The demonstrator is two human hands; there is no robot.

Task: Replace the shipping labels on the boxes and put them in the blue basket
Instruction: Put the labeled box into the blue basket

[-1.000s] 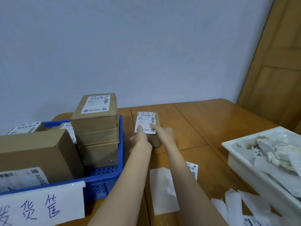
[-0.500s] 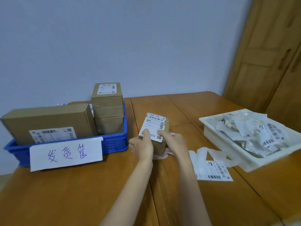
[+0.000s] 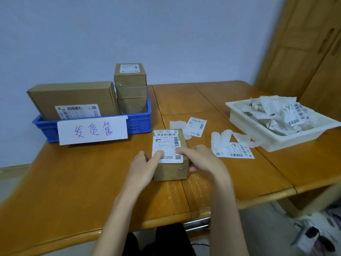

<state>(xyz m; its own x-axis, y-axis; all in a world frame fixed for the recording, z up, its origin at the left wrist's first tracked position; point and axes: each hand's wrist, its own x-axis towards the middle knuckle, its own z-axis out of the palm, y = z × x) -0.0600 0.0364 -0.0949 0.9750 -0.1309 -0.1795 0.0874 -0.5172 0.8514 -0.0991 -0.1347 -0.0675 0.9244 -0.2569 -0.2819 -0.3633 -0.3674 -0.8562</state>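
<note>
A small brown cardboard box (image 3: 170,171) stands on the wooden table in front of me, with a white shipping label (image 3: 165,143) on its top. My left hand (image 3: 145,167) grips the box's left side, its thumb pressing on the label. My right hand (image 3: 201,159) holds the right side, with fingertips on the label's lower right part. The blue basket (image 3: 140,122) sits at the back left, apart from the box. It holds a large flat box (image 3: 73,97) and a stack of small labelled boxes (image 3: 131,85).
A handwritten paper sign (image 3: 92,130) hangs on the basket's front. A white tray (image 3: 273,143) of crumpled old labels sits at the right. Loose labels (image 3: 196,126) (image 3: 236,151) and backing strips (image 3: 221,135) lie between the tray and the box.
Both hands have drawn the small box from the far middle of the table toward me. It now rests near the front, both hands still on it.
</note>
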